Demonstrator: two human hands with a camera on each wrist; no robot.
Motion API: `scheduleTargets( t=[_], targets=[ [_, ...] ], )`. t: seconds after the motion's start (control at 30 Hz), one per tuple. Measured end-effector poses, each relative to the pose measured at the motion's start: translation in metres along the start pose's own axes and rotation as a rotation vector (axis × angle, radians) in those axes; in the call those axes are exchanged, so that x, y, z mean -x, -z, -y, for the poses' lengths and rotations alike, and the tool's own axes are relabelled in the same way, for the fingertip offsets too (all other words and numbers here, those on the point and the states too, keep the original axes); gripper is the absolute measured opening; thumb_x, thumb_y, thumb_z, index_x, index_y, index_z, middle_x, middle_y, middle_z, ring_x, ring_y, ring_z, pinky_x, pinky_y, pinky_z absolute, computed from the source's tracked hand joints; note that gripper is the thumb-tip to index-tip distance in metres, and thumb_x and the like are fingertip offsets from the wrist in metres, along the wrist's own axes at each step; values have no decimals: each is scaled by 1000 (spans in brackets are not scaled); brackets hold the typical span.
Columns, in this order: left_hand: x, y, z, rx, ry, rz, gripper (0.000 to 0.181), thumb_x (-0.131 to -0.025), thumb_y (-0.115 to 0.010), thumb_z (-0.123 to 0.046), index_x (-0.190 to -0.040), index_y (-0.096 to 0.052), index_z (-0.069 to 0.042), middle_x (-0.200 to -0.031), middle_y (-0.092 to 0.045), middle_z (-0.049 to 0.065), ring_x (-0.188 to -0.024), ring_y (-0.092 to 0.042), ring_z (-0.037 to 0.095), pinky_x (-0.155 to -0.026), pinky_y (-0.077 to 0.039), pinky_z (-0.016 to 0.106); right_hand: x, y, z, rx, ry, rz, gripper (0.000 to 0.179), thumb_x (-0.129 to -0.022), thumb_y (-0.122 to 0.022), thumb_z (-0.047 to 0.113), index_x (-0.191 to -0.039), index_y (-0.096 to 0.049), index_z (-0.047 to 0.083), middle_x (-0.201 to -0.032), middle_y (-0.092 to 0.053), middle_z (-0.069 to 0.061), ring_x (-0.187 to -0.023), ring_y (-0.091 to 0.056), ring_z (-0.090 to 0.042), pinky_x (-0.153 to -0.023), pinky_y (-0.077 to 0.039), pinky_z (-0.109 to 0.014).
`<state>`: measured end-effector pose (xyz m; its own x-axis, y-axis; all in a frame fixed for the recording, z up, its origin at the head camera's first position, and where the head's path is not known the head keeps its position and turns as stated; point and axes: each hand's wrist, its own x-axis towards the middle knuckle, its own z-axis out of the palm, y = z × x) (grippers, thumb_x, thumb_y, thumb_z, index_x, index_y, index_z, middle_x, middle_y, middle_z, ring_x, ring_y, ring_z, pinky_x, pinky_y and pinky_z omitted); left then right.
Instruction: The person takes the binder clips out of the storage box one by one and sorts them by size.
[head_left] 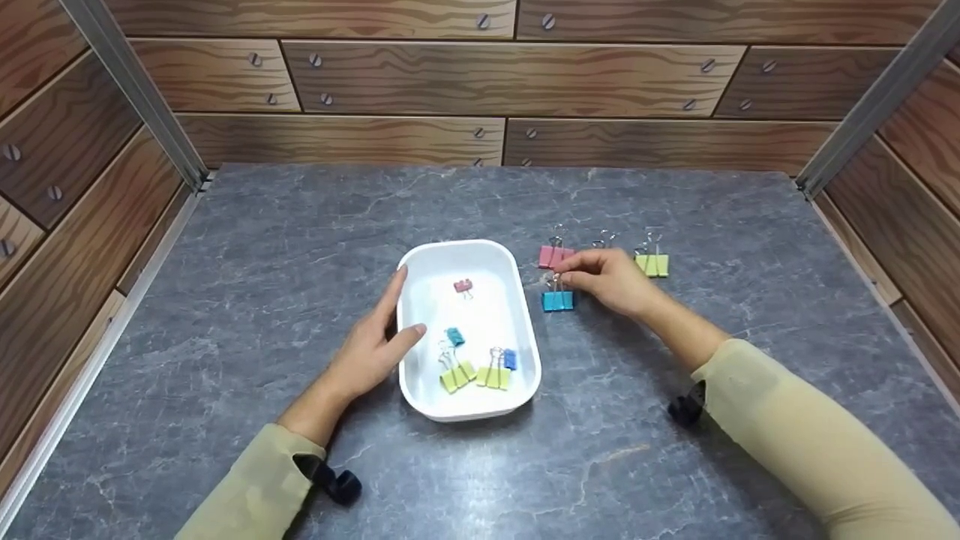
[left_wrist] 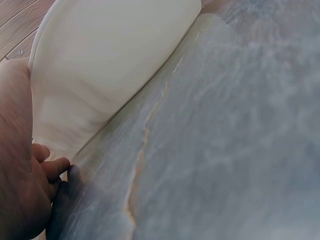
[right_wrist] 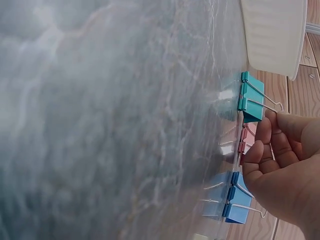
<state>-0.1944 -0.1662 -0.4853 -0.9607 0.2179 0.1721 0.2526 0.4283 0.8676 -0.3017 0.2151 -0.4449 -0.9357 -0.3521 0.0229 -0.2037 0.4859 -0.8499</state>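
- Plainly, the right grip point(head_left: 611, 283) is closed in a pinch on a wire handle of the teal clip point(head_left: 557, 301), which sits on the desk point(head_left: 300, 225) just beside the tray's right wall. The handle stands out from the body, so it probably offers the easiest hold for two fingertips.
- The left grip point(head_left: 373, 346) holds the white tray point(head_left: 487, 319) by its left side, thumb hooked over the rim, the other fingers along the outer wall. That hold seems meant to steady the tray, which looks light enough to slide.
- Inside the tray, a small red clip point(head_left: 463, 286) lies toward the far end; a small teal clip point(head_left: 455, 337), a small blue clip point(head_left: 510, 360) and two lime clips point(head_left: 493, 379) are nearer the person. Their uneven angles suggest they were laid loosely, while the walls keep them together.
- Outside, a pink clip point(head_left: 551, 257), a large blue clip point(right_wrist: 239, 200) and a loose lime clip point(head_left: 656, 267) rest on the desk, close to the right grip, presumably placed for easy reach. The hand mostly hides the blue one from the head view.
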Motion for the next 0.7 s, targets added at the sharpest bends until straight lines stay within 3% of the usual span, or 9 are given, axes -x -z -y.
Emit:
scheduleTargets(
  t=[0.17, 0.4, 0.53, 0.7],
  targets=[
    [0, 1, 1, 4, -5, -1, 85, -103, -65, -33, -172, -16, -33, -168, -39, 11, -149, -45, 25, -120, -38, 47, 0, 3, 0, 12, -12, 9, 21, -100, -73, 9, -117, -79, -3, -113, -76, -16, -95, -64, -12, -81, -51, -18],
    [0, 2, -1, 5, 1, 4, 84, -104, -64, -33, -172, -16, -33, -169, -37, 10, -150, -43, 25, -120, -37, 47, 1, 10, 10, 92, 55, -29, 23, -101, -73, 12, -120, -79, 0, -116, -77, -14, -94, -64, -14, -79, -51, -19],
    [0, 2, -1, 8, -1, 8, 84, -104, -64, -33, -172, -15, -33, -169, -36, 10, -150, -44, 25, -120, -38, 47, 5, 12, 24, 127, 109, -65, 23, -102, -72, 14, -121, -79, 3, -116, -78, -9, -95, -64, -18, -78, -52, -25],
    [0, 1, 1, 24, -3, 10, 85, -104, -65, -32, -172, -15, -32, -168, -38, 12, -146, -48, 26, -117, -42, 47, 11, 4, 45, 109, 236, -74, 18, -100, -74, 12, -116, -81, 7, -110, -79, -3, -91, -67, -18, -78, -54, -29]
  ],
)
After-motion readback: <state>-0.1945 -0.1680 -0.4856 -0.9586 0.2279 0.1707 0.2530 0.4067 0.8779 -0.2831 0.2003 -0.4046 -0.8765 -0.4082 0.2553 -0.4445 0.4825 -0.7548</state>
